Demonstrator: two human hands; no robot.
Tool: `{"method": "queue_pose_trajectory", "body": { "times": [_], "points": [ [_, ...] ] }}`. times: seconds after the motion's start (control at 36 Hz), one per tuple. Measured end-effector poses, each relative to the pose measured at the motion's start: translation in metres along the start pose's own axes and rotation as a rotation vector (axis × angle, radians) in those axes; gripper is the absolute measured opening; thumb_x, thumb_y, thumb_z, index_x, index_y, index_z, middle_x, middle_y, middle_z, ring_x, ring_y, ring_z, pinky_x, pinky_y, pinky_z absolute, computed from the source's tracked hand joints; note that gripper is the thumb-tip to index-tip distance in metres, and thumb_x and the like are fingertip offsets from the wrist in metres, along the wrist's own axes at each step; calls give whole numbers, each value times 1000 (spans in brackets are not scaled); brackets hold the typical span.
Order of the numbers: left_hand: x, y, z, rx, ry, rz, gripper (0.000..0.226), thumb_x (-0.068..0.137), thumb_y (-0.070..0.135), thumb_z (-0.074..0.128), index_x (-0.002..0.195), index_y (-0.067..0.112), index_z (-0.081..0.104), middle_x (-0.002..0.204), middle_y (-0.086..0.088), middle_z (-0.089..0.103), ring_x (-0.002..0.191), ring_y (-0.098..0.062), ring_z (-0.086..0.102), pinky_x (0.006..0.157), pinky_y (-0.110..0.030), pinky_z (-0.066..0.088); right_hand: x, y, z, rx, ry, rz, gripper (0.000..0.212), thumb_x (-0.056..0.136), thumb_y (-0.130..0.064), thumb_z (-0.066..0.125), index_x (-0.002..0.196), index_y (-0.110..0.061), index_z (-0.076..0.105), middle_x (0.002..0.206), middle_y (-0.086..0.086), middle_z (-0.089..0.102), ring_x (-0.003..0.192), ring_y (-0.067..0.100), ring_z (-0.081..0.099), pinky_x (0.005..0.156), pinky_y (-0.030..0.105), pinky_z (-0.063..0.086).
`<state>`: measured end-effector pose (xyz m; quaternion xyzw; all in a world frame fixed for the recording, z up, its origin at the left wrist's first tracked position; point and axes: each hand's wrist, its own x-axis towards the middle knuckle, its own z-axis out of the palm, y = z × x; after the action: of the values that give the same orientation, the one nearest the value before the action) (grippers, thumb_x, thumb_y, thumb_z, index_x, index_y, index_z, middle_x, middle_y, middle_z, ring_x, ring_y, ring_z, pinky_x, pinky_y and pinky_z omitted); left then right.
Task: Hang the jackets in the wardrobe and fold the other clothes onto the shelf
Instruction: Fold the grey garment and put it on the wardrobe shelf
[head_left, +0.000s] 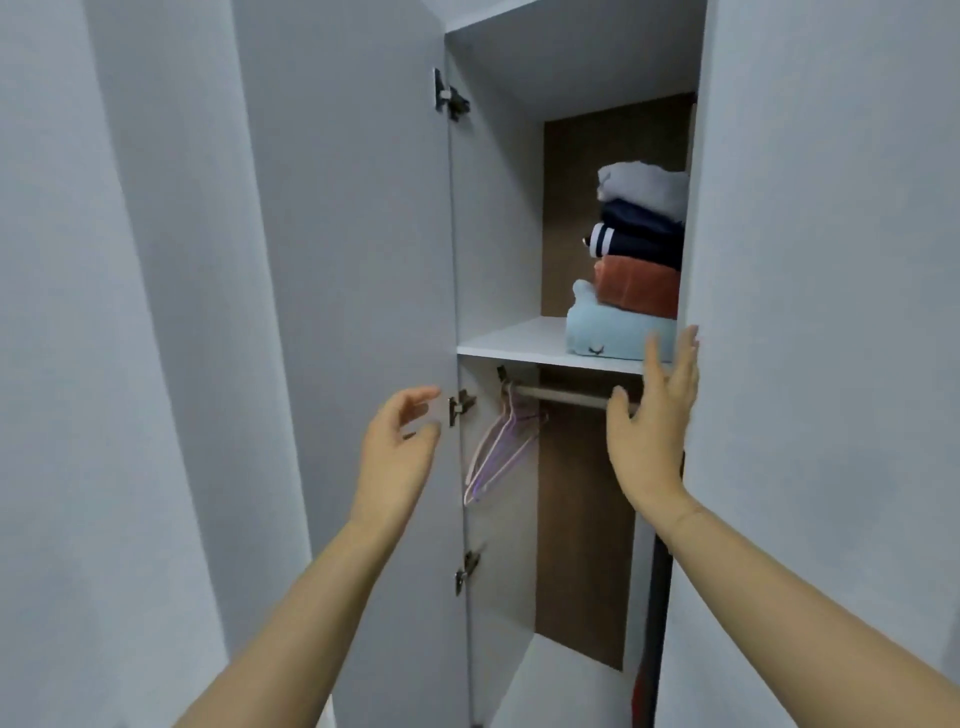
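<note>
Hands up at the wardrobe (498, 234), both empty: left hand (400, 441) with fingers loosely spread just beside the edge of the open left door (363, 260), right hand (652, 415) flat and released, fingers straight against the edge of the right door (810, 312). Folding looks done or close to it: on the shelf (511, 340) sits one stack (636, 265) of five folded pieces, counting down, pale grey, navy, navy with white stripes, rust, light blue. Below, one rail (563, 396) carries a bunch of pinkish hangers (501, 452), two or three, hard to separate, all bare. Sliver of something red low on the right (647, 675), possibly a hung jacket, mostly hidden by the door. My read: either closing up or opening wider; next move needs a grip on a door edge
</note>
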<state>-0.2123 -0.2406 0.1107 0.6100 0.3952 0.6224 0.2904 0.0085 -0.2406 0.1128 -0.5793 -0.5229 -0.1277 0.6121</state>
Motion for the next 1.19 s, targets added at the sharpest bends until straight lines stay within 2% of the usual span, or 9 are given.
{"method": "queue_pose_trajectory", "body": {
  "times": [0.11, 0.22, 0.31, 0.42, 0.61, 0.72, 0.97, 1.11, 1.19],
  "points": [
    [21, -24, -50, 215, 265, 141, 43, 89, 3, 54, 123, 29, 51, 122, 17, 46, 123, -9, 42, 107, -26, 31, -26, -36, 39, 230, -341, -272, 61, 98, -8, 51, 146, -33, 24, 155, -18, 16, 144, -4, 9, 110, 1, 6],
    [49, -46, -86, 330, 435, 172, 57, 86, 2, 58, 138, 16, 39, 139, -2, 37, 132, -16, 31, 108, -24, 23, -31, -62, 73, 266, -535, -336, 47, 99, -13, 51, 143, -26, 42, 147, -20, 28, 142, 1, 20, 116, 17, 15],
    [68, -63, -96, 267, 385, 71, 68, 86, 3, 61, 144, 13, 29, 143, -7, 34, 131, -22, 36, 110, -34, 31, -29, -67, 90, 215, -610, -342, 43, 99, -14, 51, 141, -23, 47, 149, -14, 34, 145, 12, 21, 118, 26, 16],
    [80, -82, -95, 176, 222, -110, 79, 90, 9, 62, 153, 18, 14, 157, -5, 25, 144, -19, 27, 117, -37, 27, -20, -61, 95, 172, -641, -352, 40, 99, -12, 51, 138, -21, 53, 150, -8, 39, 142, 10, 25, 115, 23, 17],
    [69, -83, -66, 188, 341, -134, 72, 88, 18, 60, 151, 18, 25, 150, -5, 32, 137, -22, 34, 109, -29, 26, 2, -34, 78, 98, -582, -336, 40, 97, -12, 53, 136, -21, 54, 146, -7, 43, 136, 3, 28, 108, 14, 18],
    [47, -75, -46, 139, 308, -82, 54, 89, 22, 58, 139, 28, 38, 137, 5, 45, 122, -19, 50, 105, -44, 42, 14, -11, 58, 60, -488, -324, 40, 96, -13, 55, 134, -24, 56, 145, -9, 44, 130, -6, 26, 108, 17, 18],
    [22, -50, 29, 242, 29, 145, 30, 96, 25, 56, 125, 34, 53, 117, 12, 59, 99, 5, 56, 70, -3, 43, 37, 44, -10, -116, -185, -328, 40, 91, -7, 60, 131, -13, 58, 148, 7, 43, 138, 23, 34, 114, 33, 23],
    [40, -49, 78, 542, -322, 435, 49, 98, 37, 51, 145, 38, 37, 152, 22, 21, 133, 10, 25, 106, -7, 24, 55, 85, -36, -374, -152, -366, 51, 95, -19, 59, 144, -12, 46, 158, 12, 27, 147, 34, 19, 119, 52, 8],
    [62, -54, 112, 804, -538, 561, 67, 97, 47, 46, 153, 40, 8, 161, 9, -15, 149, -10, -7, 122, -33, 2, 64, 115, -43, -590, -282, -300, 70, 96, -43, 51, 155, -23, 18, 163, 4, -1, 150, 29, -5, 117, 57, 0]
  ]
}}
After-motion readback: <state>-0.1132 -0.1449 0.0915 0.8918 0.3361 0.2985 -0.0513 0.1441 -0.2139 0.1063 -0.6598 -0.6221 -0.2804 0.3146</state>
